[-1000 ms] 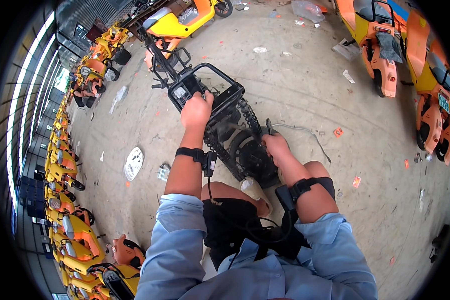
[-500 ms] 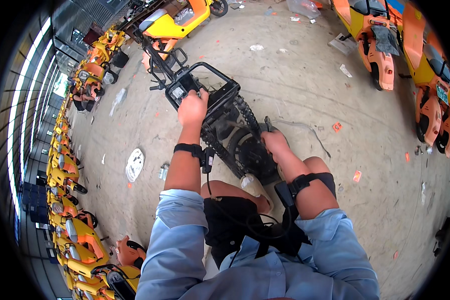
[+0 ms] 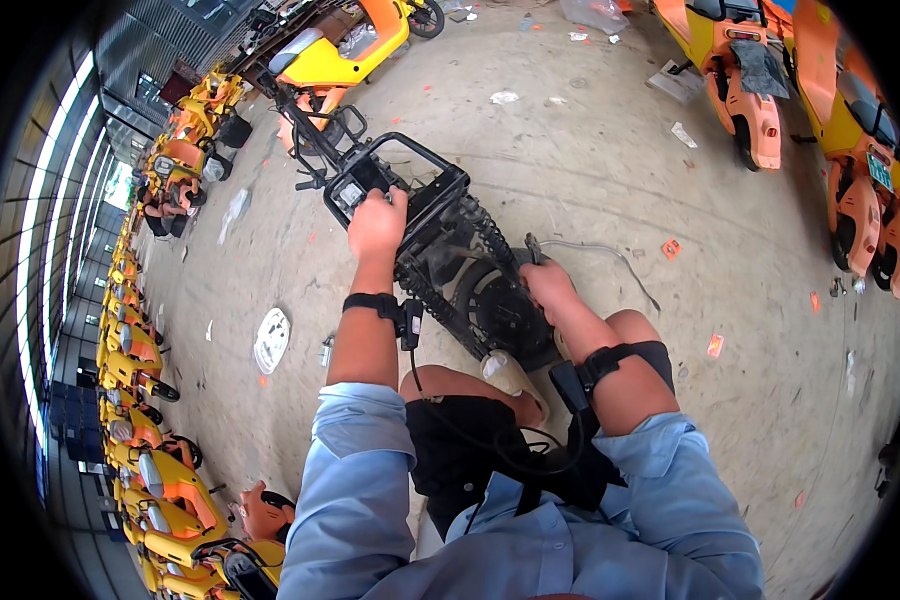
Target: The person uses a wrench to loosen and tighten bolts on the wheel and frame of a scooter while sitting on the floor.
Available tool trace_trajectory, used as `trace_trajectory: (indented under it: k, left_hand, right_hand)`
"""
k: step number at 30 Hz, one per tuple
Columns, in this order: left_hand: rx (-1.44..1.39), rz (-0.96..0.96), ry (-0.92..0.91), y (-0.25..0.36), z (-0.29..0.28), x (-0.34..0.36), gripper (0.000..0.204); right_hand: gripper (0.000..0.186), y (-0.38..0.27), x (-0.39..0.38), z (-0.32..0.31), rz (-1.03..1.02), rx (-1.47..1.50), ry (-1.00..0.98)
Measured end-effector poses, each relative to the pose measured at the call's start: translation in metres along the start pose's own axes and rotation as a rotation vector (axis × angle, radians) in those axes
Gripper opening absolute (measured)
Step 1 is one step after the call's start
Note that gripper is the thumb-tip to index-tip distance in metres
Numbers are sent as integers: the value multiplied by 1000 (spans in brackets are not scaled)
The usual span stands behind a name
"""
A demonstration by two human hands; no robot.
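No text legible — green plate [image 3: 879, 172] on parked scooter [image 3: 832, 115] bears marks (too small), pale label [image 3: 416, 324] on wrist unit [image 3: 407, 332] likewise.

Grey concrete flr [image 3: 590, 160] w/ dark scuffs, corrugated metal wall [image 3: 160, 42] beyond its far-left corner, long bright window strips [image 3: 38, 195] past its left edge, daylight thru far opening [image 3: 120, 187]

The view turns slightly, so the bare black scooter frame [image 3: 433, 217] and the left hand [image 3: 377, 225] now sit farther left. The white disc-like piece [image 3: 272, 340] appears nearer; the left forearm hides more of a small pale object [image 3: 327, 349].
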State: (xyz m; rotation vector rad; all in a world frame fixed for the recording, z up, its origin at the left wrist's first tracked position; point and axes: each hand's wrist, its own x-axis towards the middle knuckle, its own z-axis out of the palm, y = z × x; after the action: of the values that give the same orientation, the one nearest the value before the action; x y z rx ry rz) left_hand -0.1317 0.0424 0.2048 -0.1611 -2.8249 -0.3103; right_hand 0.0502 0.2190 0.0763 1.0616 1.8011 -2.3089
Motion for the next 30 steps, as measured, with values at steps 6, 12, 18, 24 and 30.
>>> trace_trajectory:
  k: [6,12,18,24,30]
  left_hand:
    - [17,-15,-10,5,-2,-1,51]
    - [15,-16,-5,6,-4,-1,51]
    - [22,-21,-3,2,0,0,51]
    - [8,-29,-6,3,-4,-2,51]
    - [-2,-41,-1,4,-1,-1,50]
  right_hand:
    - [20,6,5,-5,-8,-8,28]
    - [25,7,10,-9,24,-26,-5]
    - [15,1,1,-12,16,-6,37]
    - [14,0,-1,-17,38,-19,12]
    - [19,11,6,-20,30,-9,35]
